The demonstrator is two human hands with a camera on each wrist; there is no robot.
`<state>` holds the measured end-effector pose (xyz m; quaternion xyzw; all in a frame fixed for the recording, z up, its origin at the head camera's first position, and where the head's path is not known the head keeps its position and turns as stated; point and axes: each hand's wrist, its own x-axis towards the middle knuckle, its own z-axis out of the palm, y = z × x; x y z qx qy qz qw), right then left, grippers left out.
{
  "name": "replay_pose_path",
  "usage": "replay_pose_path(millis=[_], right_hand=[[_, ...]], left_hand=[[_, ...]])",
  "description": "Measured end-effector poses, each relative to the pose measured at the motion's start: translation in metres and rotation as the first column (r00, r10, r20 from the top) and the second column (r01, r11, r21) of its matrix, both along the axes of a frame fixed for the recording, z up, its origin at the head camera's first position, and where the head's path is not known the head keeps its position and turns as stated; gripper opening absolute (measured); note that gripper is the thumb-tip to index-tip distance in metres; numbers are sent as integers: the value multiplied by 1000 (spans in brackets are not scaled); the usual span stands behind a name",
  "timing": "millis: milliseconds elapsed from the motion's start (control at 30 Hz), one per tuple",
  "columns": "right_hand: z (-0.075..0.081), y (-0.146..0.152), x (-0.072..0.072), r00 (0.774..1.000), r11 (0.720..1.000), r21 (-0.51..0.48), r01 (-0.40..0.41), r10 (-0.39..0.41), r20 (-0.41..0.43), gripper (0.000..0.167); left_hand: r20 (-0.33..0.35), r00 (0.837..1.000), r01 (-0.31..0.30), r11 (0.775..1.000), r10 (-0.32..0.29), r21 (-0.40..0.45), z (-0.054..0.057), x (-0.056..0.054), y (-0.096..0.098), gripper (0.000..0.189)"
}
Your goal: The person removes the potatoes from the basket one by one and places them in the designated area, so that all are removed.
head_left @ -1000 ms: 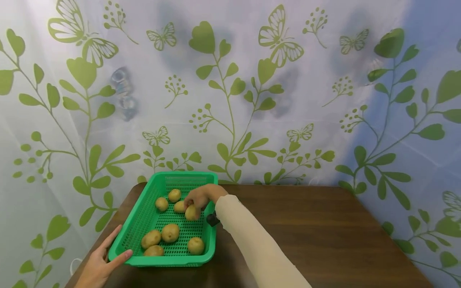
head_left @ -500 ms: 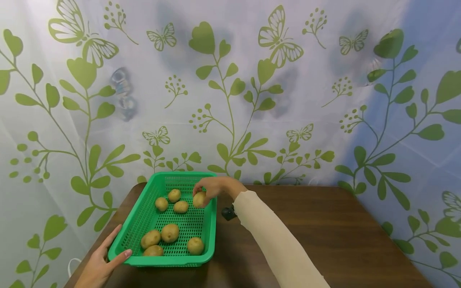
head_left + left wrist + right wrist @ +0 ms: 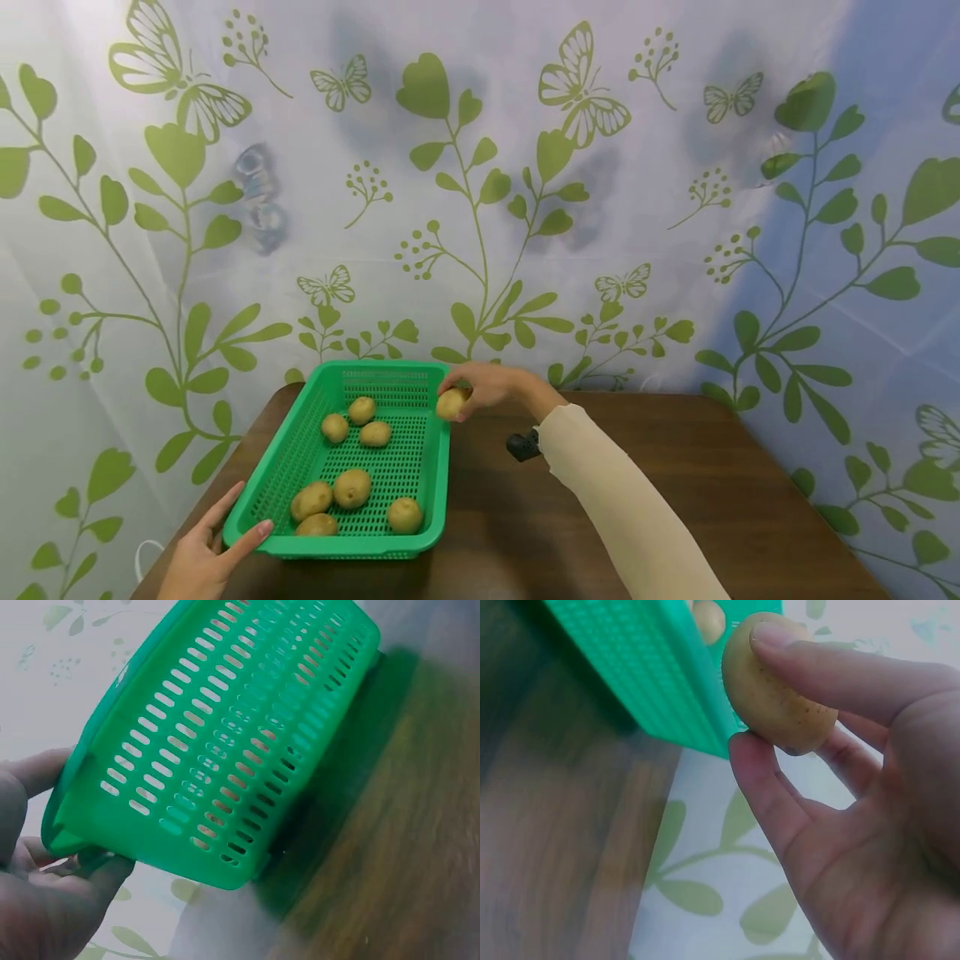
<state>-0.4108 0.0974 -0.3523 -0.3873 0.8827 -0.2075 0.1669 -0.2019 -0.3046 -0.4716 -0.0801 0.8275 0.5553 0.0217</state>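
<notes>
A green plastic basket (image 3: 352, 546) with slotted walls stands on the left of the table. Several potatoes (image 3: 352, 488) lie apart and in a small cluster on its floor. At the near left corner my left hand (image 3: 210, 550) grips the basket's rim, thumb over the top; the left wrist view shows fingers (image 3: 112, 877) under the rim. My right hand (image 3: 483, 387) holds one potato (image 3: 452, 405) above the basket's right rim. In the right wrist view that potato (image 3: 776, 686) is pinched between thumb and fingertips.
The brown wooden table (image 3: 637, 483) extends to the right of the basket. Behind it hangs a pale curtain (image 3: 495, 167) with green leaves and butterflies. A black device (image 3: 522, 445) sits at my right wrist. A white cable (image 3: 146, 554) shows at the table's left edge.
My right hand has lifted the potato from inside the basket and carried it rightward to above the right rim. The left hand keeps its grip on the corner.
</notes>
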Motion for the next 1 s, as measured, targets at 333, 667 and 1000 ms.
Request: replay_pose_path(millis=[333,667,1000], right_hand=[[12,39,6,999,997,-65,33,-30,40,49],[-5,82,6,994,990,-105,98,-92,57,48],[-35,122,1,968,953,-204,226,-196,155,51]], left_hand=[[-6,1000,15,1000,-15,10,5,1,-1,88],[61,998,4,1000,-5,7,3,5,-7,95],[48,999,10,997,-13,74,1,3,-8,96]])
